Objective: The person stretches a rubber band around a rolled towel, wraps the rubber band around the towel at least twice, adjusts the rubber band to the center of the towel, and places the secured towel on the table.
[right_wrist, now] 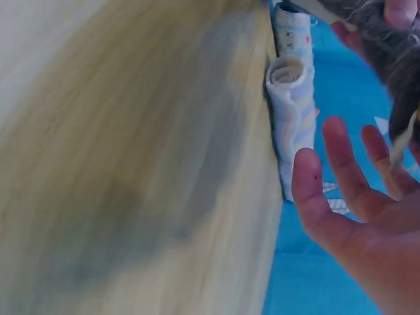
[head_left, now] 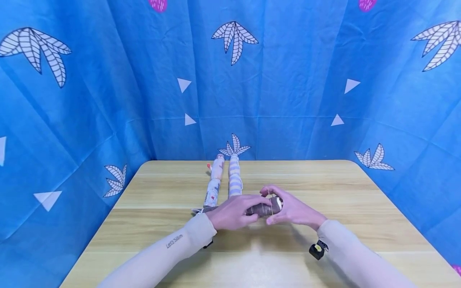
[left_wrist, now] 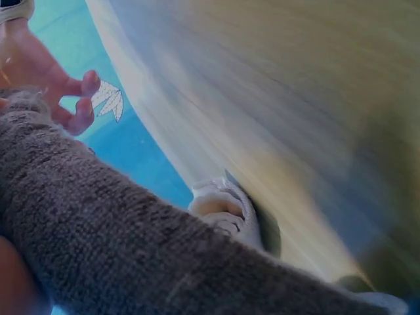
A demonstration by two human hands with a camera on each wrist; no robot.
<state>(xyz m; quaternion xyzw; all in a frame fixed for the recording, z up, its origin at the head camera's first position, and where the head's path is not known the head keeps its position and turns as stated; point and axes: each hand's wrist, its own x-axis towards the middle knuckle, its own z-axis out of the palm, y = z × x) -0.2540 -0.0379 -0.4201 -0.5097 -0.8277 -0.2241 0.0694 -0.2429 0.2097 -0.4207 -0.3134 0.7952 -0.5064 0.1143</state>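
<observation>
A dark grey-brown fuzzy cloth roll is held crosswise above the wooden table. My left hand grips it from above near its middle, and its fuzzy surface fills much of the left wrist view. At the roll's right end, my right hand has its fingers and thumb spread in a curve, with a thin yellowish rubber band stretched between them around the end. A white tag or edge sticks out of that end. The left hand hides part of the roll.
Behind the hands, a striped cloth roll and a patterned cloth roll lie side by side on the wooden table. A small red piece shows beside the patterned one. Blue printed curtain surrounds the table's back and sides.
</observation>
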